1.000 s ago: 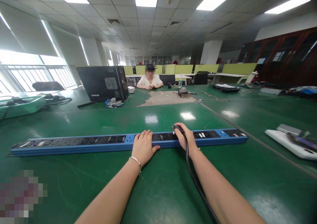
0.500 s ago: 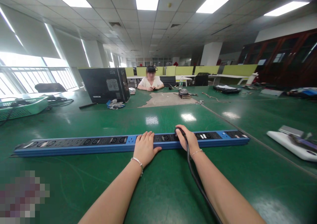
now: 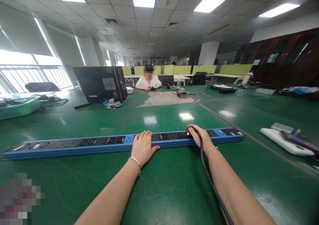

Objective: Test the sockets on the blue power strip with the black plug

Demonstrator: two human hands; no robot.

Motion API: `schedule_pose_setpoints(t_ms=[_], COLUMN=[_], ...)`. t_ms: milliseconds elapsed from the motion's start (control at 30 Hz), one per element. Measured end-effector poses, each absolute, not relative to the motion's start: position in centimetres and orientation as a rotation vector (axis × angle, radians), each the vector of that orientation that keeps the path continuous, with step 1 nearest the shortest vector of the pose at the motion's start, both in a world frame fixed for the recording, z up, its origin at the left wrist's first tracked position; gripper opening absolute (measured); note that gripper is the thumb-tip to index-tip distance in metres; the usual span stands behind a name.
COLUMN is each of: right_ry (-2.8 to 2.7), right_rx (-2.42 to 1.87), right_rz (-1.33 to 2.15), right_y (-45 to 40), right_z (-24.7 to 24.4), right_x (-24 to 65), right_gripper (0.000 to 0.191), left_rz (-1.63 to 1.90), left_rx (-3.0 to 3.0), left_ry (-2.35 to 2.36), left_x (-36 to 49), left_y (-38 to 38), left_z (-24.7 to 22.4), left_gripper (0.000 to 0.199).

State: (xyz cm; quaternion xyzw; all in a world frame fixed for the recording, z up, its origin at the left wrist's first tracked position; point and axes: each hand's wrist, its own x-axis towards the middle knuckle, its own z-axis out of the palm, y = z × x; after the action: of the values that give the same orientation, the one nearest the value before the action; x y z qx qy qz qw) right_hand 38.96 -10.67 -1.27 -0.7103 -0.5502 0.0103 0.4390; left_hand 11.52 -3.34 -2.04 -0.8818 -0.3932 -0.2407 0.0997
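A long blue power strip [image 3: 99,149] with a row of black sockets lies across the green table in front of me. My left hand [image 3: 143,147] is laid over its middle, fingers across the top and thumb along the near side, beside a blue socket. Farther right, my right hand [image 3: 200,137] grips a black plug [image 3: 189,130] at the strip's sockets. I cannot tell whether the plug sits in a socket. From it a thick black cord [image 3: 208,175] runs down over my right forearm toward the lower edge.
A black computer case [image 3: 99,84] and a work glove [image 3: 112,104] are at the back left, near a green basket [image 3: 21,109]. Across the table sits a person [image 3: 149,80]. A white device [image 3: 284,140] lies at the right. Something at the lower left is blurred out.
My right hand has moved right along the power strip with the plug. My left hand stays at the same part of the strip. The whole view has shifted slightly.
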Motion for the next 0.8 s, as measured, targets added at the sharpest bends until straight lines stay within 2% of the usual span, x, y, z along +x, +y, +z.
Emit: schedule_pose_setpoints(t_ms=[233, 533, 667, 800], right_ry=[-1.487, -1.683, -1.513, -1.341], right_rx=[-1.794, -1.753, -1.878, -1.908], right_rz=[-0.009, -0.305, -0.436, -0.483], right_y=[-10.9, -12.0, -11.8, -11.2], right_z=[-0.9, -1.5, -2.8, -3.8], right_x=[38.5, 37.3, 37.0, 36.8], right_gripper=[0.028, 0.034, 0.039, 0.035], left_rz=[-0.705, -0.712, -0.699, -0.711], left_rx=[-2.612, -2.610, -2.601, -2.589], left_ry=[-1.170, -1.175, -1.177, -1.164], left_x=[11.5, 11.5, 11.5, 11.5], left_y=[-3.4, -3.4, -3.4, -3.4], left_z=[-1.9, -2.0, -2.0, -2.1], left_gripper=[0.057, 0.057, 0.058, 0.058])
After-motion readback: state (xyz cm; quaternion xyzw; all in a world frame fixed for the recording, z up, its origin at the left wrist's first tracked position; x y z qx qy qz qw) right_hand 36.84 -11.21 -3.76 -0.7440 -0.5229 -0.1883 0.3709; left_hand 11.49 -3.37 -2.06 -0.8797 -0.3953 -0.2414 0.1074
